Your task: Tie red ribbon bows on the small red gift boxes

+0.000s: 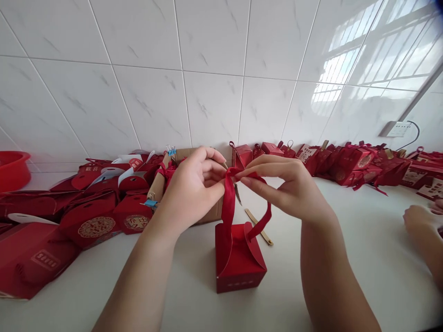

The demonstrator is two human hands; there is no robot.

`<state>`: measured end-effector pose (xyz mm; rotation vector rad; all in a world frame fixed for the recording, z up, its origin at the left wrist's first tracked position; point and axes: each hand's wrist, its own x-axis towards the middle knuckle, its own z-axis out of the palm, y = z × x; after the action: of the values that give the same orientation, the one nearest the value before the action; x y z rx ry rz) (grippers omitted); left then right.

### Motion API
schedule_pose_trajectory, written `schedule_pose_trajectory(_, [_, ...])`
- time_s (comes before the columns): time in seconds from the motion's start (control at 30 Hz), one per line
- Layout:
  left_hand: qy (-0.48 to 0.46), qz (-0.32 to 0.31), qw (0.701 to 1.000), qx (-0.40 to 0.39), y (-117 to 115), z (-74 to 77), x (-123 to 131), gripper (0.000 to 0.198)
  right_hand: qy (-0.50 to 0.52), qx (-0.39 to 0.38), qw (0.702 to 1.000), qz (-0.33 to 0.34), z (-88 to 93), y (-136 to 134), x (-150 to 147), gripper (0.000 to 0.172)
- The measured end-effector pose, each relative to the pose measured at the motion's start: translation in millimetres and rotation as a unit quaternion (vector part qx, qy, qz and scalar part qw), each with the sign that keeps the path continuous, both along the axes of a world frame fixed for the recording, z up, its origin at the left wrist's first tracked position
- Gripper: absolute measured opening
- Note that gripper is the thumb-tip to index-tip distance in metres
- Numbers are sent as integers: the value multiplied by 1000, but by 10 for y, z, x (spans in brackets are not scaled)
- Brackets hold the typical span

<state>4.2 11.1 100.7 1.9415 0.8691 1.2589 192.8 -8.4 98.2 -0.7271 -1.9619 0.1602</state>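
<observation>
A small red gift box (238,263) stands on the white table, its curved top flaps folded inward. From its top rises a red ribbon (227,212) in a loop. My left hand (202,177) pinches the ribbon at the top of the loop from the left. Opposite it, my right hand (277,182) pinches the same ribbon with thumb and fingers, the fingertips of both hands close together. Behind the box lies a gold strip (259,226) with holes near its ends. A dark pointed blade (238,194) shows just below my fingers, the rest of it hidden.
Many red boxes (90,216) crowd the left side. A cardboard box (211,213) with blue binder clips (151,203) stands behind my left hand. More red boxes (360,161) line the tiled wall at right. Another person's hand (420,221) is at the right edge; a red basin (14,170) is far left.
</observation>
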Motion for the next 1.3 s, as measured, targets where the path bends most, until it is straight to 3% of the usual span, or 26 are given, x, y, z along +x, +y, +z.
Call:
schedule_pose_trajectory(0.1, [-12,28,998,50,-15,14,7,26,88,-52,994,36,-26,63,23,11])
schedule_pose_trajectory(0.2, [-2,58,993,101,-29,6,-6,25,178,-117,977,29,-75,92,43,13])
schedule_pose_trajectory(0.37, [44,136,972,188,-112,-59,-155,20,278,-151,948,-42,-161,-12,125,22])
schedule_pose_trajectory(0.47, [85,170,963,193,-217,-132,-310,14,291,-172,935,-102,-271,-140,236,26])
schedule_pose_trajectory(0.73, [144,243,954,95,-390,-569,-816,21,217,-272,898,-270,-944,-471,642,39])
schedule_pose_trajectory(0.93, [176,259,948,-55,-437,-995,-1150,31,175,-327,876,-309,-1404,-625,813,37])
schedule_pose_trajectory(1.07, [188,253,947,-69,-471,-1167,-1195,33,150,-335,875,-316,-1575,-675,829,35])
schedule_pose_trajectory(1.3, [207,238,945,-83,-461,-1285,-1184,32,114,-316,875,-349,-1689,-736,892,34])
